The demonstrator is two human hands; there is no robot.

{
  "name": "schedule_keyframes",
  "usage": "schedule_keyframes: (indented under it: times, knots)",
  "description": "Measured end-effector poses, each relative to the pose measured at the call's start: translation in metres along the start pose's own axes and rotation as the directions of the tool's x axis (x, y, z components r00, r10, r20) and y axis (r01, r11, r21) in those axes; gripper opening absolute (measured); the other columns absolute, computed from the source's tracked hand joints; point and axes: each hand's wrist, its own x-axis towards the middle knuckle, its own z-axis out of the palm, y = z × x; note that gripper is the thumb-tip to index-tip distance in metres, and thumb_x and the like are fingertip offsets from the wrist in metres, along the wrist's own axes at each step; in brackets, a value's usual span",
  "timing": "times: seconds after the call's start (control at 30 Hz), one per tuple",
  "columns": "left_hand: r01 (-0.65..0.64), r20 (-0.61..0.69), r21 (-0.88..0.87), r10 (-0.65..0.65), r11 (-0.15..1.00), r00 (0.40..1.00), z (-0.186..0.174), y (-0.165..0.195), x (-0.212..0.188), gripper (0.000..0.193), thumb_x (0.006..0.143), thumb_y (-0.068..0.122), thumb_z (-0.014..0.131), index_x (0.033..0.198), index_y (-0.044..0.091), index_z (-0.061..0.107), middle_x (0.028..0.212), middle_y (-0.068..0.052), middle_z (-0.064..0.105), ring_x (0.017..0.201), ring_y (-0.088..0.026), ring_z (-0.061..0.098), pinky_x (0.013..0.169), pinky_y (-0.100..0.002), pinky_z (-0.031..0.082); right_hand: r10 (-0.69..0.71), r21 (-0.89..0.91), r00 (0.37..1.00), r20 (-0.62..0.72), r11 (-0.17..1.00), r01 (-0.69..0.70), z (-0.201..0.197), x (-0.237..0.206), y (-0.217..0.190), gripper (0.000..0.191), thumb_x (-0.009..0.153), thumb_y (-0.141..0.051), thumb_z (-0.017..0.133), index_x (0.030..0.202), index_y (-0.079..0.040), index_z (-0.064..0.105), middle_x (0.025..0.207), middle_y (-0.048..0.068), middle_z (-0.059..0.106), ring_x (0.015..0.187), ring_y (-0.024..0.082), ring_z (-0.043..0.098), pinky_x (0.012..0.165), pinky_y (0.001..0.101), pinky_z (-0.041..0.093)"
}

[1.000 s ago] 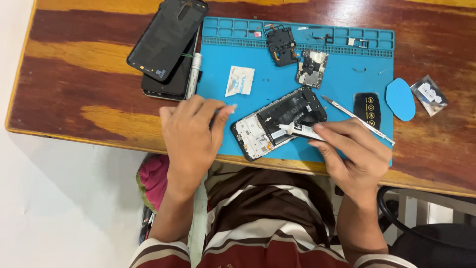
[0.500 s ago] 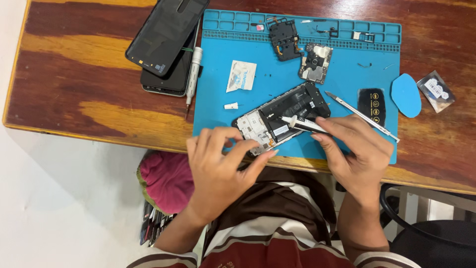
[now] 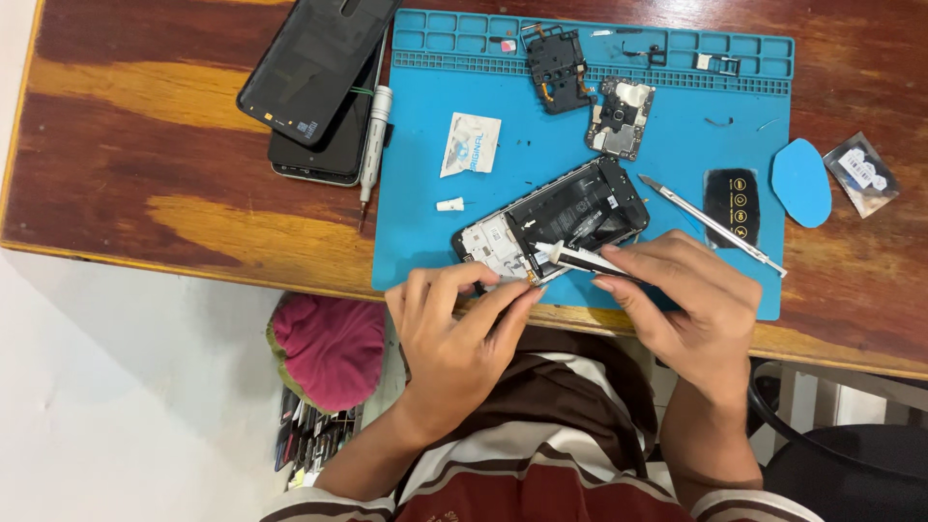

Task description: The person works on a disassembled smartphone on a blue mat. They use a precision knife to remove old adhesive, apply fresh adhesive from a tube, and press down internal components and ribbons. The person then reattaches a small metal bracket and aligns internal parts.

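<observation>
An opened phone body (image 3: 556,217), its insides showing, lies tilted on a blue work mat (image 3: 425,232). My left hand (image 3: 459,333) pinches the phone's near-left corner with thumb and fingers. My right hand (image 3: 681,304) grips a small white-tipped black tool (image 3: 580,259), whose tip rests on the lower part of the phone frame. Both hands are at the table's near edge.
A black phone back cover (image 3: 309,63) lies over another phone (image 3: 324,155) on the wooden table, a screwdriver (image 3: 372,135) beside them. On the mat sit a circuit board (image 3: 619,118), a black frame part (image 3: 556,68), a white packet (image 3: 471,143) and metal tweezers (image 3: 710,224). A blue pick (image 3: 802,182) lies right.
My left hand slid right from the mat's near-left area onto the phone's corner. My right hand kept the tool on the phone. The camera view shifted slightly.
</observation>
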Motion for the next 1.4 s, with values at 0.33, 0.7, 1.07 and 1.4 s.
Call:
schedule_keyframes:
  times: [0.33, 0.7, 1.07, 1.4]
  knots:
    - [0.026, -0.016, -0.006, -0.026, 1.0, 1.0, 0.006, -0.001, -0.001, 0.023, 0.085, 0.026, 0.089, 0.103, 0.02, 0.077, 0.103, 0.007, 0.062, 0.093, -0.017, 0.054, 0.087, -0.039, 0.034, 0.015, 0.003, 0.999, 0.037, 1.0, -0.015, 0.002, 0.0, 0.004, 0.029, 0.08, -0.004, 0.087, 0.103, 0.008, 0.074, 0.088, 0.016, 0.073, 0.075, 0.021, 0.068, 0.065, 0.0288, 0.05]
    - [0.023, -0.023, -0.02, -0.023, 1.0, 0.999, 0.007, -0.002, -0.001, 0.021, 0.085, 0.025, 0.09, 0.102, 0.02, 0.078, 0.101, 0.009, 0.062, 0.092, -0.015, 0.055, 0.085, -0.038, 0.032, 0.078, 0.226, 0.997, -0.01, 0.971, -0.073, 0.002, -0.009, 0.013, 0.024, 0.086, -0.003, 0.085, 0.102, 0.006, 0.069, 0.094, 0.016, 0.073, 0.079, 0.02, 0.072, 0.069, 0.0264, 0.055]
    - [-0.003, -0.029, -0.062, 0.001, 0.998, 1.0, 0.008, -0.01, -0.002, 0.024, 0.083, 0.019, 0.09, 0.102, 0.026, 0.078, 0.096, 0.011, 0.064, 0.087, -0.013, 0.053, 0.084, -0.037, 0.031, 0.177, 0.312, 0.984, 0.02, 0.934, -0.174, 0.003, -0.014, 0.013, 0.014, 0.09, 0.004, 0.077, 0.102, 0.008, 0.07, 0.1, 0.021, 0.076, 0.089, 0.024, 0.078, 0.076, 0.0281, 0.062]
    - [-0.025, -0.026, -0.068, 0.023, 0.997, 0.999, 0.009, -0.017, -0.007, 0.028, 0.082, 0.015, 0.09, 0.106, 0.025, 0.078, 0.099, 0.011, 0.065, 0.09, -0.014, 0.055, 0.087, -0.037, 0.033, 0.165, 0.187, 0.985, 0.051, 0.967, -0.172, 0.006, -0.017, 0.016, 0.015, 0.089, 0.0, 0.078, 0.101, 0.006, 0.073, 0.101, 0.019, 0.077, 0.094, 0.025, 0.079, 0.079, 0.0294, 0.063]
